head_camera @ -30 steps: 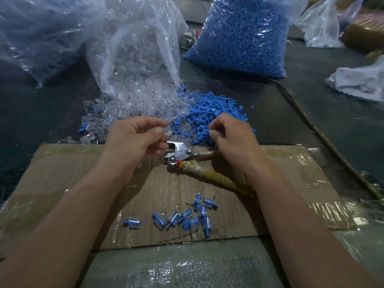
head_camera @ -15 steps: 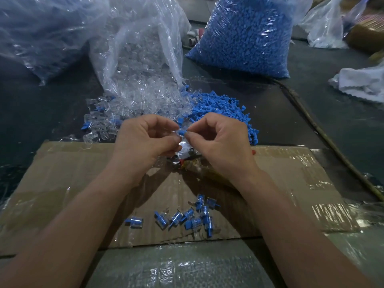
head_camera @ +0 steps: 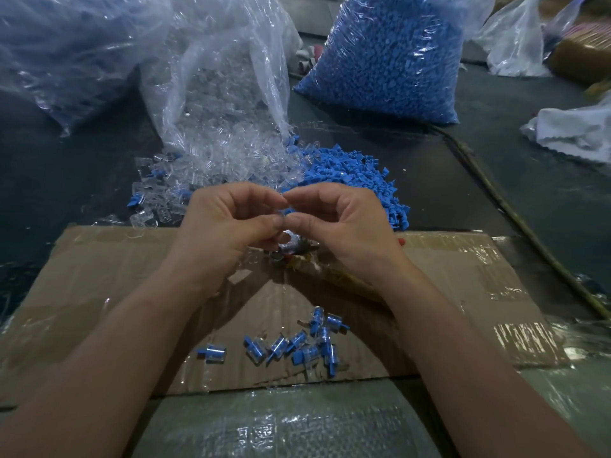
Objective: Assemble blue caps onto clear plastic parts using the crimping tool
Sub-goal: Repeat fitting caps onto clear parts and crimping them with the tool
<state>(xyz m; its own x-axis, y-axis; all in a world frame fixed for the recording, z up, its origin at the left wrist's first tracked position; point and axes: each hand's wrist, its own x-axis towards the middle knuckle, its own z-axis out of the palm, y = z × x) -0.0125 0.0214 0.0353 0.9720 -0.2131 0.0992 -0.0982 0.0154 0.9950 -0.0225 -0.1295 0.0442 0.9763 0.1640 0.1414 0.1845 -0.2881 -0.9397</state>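
Reference: cardboard sheet [head_camera: 99, 276], lying flat on the dark work surface. Left hand [head_camera: 228, 226] and right hand [head_camera: 337, 226] are both raised over the sheet's far edge, fingers curled, thumb and forefinger tips meeting tip to tip. Between them both hands pinch a small clear piece [head_camera: 283, 212]. It is mostly hidden by the fingertips, and I cannot tell whether a cap is on it. Crimping tool [head_camera: 291, 251] lies on the cardboard directly under the hands. Its metal head shows between the wrists, and its tape-wrapped handle runs off under the right wrist. Neither hand touches it. Assembled pieces [head_camera: 297, 345], clear bodies with blue caps fitted, lie in a loose cluster near the sheet's near edge, with one set apart to the left. Loose blue caps [head_camera: 347, 173] are heaped just beyond the far edge, right of centre. Clear plastic parts [head_camera: 224, 160] are heaped just beyond the same edge, left of centre, touching the caps heap and spilling from an open clear bag [head_camera: 215, 77]. A full bag of blue caps [head_camera: 390, 54] stands well beyond the sheet. A white cloth [head_camera: 578, 130] lies beyond the sheet's far right corner.
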